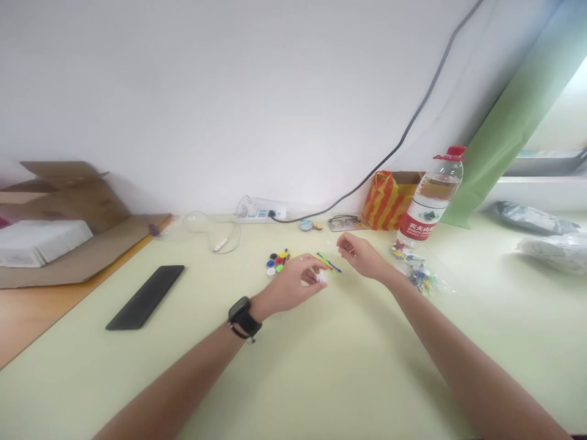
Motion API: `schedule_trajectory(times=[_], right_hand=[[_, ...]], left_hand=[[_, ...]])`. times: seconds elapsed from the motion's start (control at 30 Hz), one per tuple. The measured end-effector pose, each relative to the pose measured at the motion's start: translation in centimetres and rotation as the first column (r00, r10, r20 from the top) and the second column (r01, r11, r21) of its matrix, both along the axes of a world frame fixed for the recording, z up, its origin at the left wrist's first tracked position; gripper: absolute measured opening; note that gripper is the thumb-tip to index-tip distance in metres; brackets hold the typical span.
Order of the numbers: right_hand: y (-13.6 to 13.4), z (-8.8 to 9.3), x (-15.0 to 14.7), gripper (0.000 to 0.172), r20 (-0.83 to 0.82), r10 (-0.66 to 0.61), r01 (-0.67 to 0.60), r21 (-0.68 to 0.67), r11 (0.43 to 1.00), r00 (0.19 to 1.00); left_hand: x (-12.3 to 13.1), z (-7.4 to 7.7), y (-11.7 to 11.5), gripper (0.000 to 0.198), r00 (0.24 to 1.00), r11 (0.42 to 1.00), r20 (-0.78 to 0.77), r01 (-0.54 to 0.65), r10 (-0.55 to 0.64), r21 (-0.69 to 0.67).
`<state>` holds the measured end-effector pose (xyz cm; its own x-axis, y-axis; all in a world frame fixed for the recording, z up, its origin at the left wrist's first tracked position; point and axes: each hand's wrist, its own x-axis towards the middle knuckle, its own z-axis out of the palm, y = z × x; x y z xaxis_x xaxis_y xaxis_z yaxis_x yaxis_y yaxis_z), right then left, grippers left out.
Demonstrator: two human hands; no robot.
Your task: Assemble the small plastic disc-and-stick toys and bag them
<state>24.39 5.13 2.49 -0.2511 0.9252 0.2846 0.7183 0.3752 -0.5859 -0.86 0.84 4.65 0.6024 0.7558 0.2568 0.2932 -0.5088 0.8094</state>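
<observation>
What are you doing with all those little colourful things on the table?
A person sits at a pale green table. The left hand, with a black watch on its wrist, pinches a small white thing; what it is can't be made out. The right hand hovers just above the table, fingers slightly curled, holding nothing visible. Between the hands lie thin coloured sticks, and small paint pots sit beside the left hand. A water bottle stands to the right.
</observation>
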Motion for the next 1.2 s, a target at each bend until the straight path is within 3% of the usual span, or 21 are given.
schedule_trajectory(times=[0.07,0.17,0.3,0.4,0.53,0.7,0.87,1.0,1.2], right_hand=[[-2.2,0.0,0.0,0.024,-0.162,0.053,-0.056,-0.018,0.998,0.985],[-5.1,-0.3,-0.8,0.018,-0.308,0.076,-0.101,-0.067,0.993,0.948],[-7.1,-1.2,-2.3,0.026,-0.429,0.064,-0.136,-0.14,0.981,0.901],[-7.6,-1.9,-3.2,0.027,-0.463,0.031,-0.124,-0.173,0.977,0.886],[-8.4,-2.1,-3.9,0.027,-0.519,0.059,-0.213,-0.242,0.947,0.853],[-9.5,-1.7,-5.0,0.021,-0.523,0.165,-0.267,-0.124,0.956,0.836],[-10.0,-1.9,-5.6,0.017,-0.409,0.215,-0.27,-0.083,0.959,0.887],[-9.9,-2.3,-5.0,0.015,-0.318,0.207,-0.235,-0.052,0.971,0.925],[-9.8,-1.9,-4.7,0.016,-0.334,0.198,-0.242,-0.096,0.966,0.922]], left_hand=[[-0.7,-1.0,-1.3,0.028,0.996,0.985,0.054,-0.057,0.067,-0.165],[-1.2,-2.5,-2.7,0.032,0.985,0.905,0.105,-0.078,0.133,-0.419],[-0.8,-4.1,-2.7,0.034,0.952,0.864,0.228,-0.066,0.205,-0.499],[-0.8,-4.8,-2.2,0.035,0.947,0.873,0.25,-0.06,0.203,-0.484],[-1.0,-4.6,-2.2,0.039,0.946,0.894,0.258,-0.064,0.195,-0.444],[-1.0,-3.8,-2.8,0.037,0.956,0.896,0.26,-0.005,0.134,-0.444],[-0.8,-3.4,-3.1,0.03,0.953,0.917,0.28,0.004,0.117,-0.398],[-0.8,-3.5,-3.4,0.025,0.945,0.947,0.289,-0.057,0.153,-0.315],[-1.5,-3.4,-3.6,0.023,0.961,0.979,0.242,-0.09,0.133,-0.183]])
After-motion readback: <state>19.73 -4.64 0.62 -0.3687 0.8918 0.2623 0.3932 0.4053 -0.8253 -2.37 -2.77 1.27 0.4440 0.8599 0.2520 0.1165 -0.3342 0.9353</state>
